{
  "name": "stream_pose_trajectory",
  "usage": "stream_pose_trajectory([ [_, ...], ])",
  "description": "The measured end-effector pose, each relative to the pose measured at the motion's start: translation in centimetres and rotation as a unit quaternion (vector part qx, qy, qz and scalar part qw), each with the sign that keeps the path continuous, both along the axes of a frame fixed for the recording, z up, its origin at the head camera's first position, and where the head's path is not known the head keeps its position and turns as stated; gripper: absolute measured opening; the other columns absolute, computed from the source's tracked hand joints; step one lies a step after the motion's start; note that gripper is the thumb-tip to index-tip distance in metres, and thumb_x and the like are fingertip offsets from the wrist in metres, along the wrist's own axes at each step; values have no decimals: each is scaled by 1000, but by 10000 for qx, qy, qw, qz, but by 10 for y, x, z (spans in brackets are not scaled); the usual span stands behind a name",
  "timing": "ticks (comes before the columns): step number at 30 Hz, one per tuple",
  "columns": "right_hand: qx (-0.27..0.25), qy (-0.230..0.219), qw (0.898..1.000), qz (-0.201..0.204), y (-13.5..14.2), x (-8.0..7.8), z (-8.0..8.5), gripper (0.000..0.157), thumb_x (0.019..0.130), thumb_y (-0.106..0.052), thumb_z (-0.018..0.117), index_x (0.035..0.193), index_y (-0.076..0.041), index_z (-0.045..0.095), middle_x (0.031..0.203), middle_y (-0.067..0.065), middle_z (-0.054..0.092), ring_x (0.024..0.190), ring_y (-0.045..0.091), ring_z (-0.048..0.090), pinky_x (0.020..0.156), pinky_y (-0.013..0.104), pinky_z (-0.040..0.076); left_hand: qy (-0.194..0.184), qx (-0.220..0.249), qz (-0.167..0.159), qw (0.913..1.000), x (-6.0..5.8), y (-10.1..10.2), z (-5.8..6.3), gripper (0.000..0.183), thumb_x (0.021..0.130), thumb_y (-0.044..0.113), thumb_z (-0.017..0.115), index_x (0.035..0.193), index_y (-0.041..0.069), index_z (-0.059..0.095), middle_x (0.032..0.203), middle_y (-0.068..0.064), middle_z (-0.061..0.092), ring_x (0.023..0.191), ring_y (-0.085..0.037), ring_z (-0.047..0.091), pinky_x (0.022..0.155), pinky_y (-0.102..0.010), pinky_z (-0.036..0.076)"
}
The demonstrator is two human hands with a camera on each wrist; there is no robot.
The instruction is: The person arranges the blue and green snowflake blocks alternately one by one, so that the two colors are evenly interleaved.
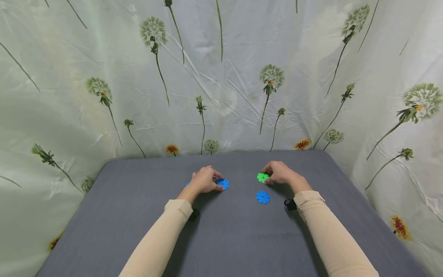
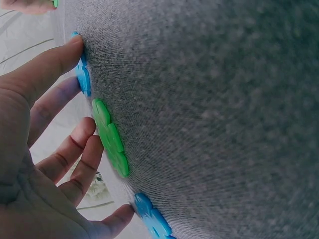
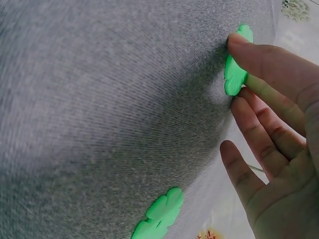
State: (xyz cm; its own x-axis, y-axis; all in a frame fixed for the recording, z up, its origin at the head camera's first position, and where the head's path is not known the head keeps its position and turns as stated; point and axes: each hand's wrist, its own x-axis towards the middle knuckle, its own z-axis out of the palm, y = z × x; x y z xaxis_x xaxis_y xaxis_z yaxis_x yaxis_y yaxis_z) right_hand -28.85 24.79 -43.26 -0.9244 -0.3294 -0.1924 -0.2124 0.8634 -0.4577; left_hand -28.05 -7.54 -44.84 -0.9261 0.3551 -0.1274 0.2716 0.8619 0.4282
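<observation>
My left hand [image 1: 205, 181] pinches a blue notched plastic disc [image 1: 224, 184] between thumb and index finger at the tabletop. Under its other fingers, a green notched disc [image 2: 110, 139] shows in the left wrist view, with another blue disc [image 2: 151, 218] by the little finger. To the right, my right hand [image 1: 282, 174] grips a green notched disc [image 1: 263, 177] by its edges, the thumb [image 3: 244, 45] on the near side. A second green disc [image 3: 158, 215] lies beyond that hand's little finger, hidden by the hand and arm in the head view.
A loose blue disc [image 1: 263, 197] lies on the grey cloth-covered table [image 1: 235, 238], nearer to me than the right hand's green one. Behind and beside the table hangs a pale curtain [image 1: 228, 84] printed with dandelions. Dark wrist cameras [image 1: 290, 204] sit under the sleeves.
</observation>
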Motion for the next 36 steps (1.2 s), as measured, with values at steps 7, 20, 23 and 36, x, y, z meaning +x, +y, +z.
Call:
stream_pose_trajectory([
  [7, -30, 85, 9999, -64, -3, 0, 1, 42, 88, -9, 89, 127, 2, 74, 124, 20, 76, 118, 36, 71, 103, 50, 56, -3, 20, 127, 9999, 0, 2, -1, 35, 88, 37, 91, 121, 32, 83, 128, -5, 66, 121, -27, 62, 104, -60, 42],
  [20, -134, 398, 9991, -103, -4, 5, 0, 38, 85, -6, 91, 114, -3, 67, 117, 17, 73, 110, 34, 69, 99, 51, 56, -48, 68, 161, 9998, 3, 2, 1, 34, 89, 36, 91, 122, 32, 83, 136, -7, 65, 132, -33, 60, 111, -66, 40],
  [23, -129, 367, 9991, -137, -4, 6, 0, 38, 86, -6, 90, 115, -5, 66, 121, 18, 73, 113, 34, 69, 100, 52, 55, -61, 75, 159, 9998, 3, 2, 0, 34, 89, 36, 90, 122, 32, 83, 137, -8, 65, 133, -34, 59, 113, -68, 39],
  [36, -52, 422, 9991, -24, -5, 10, 1, 41, 89, -8, 88, 123, -9, 65, 114, 16, 74, 93, 25, 67, 87, 49, 56, -113, 91, 234, 9996, 3, 3, 0, 34, 89, 37, 91, 122, 33, 83, 139, -8, 63, 136, -35, 57, 116, -69, 36],
])
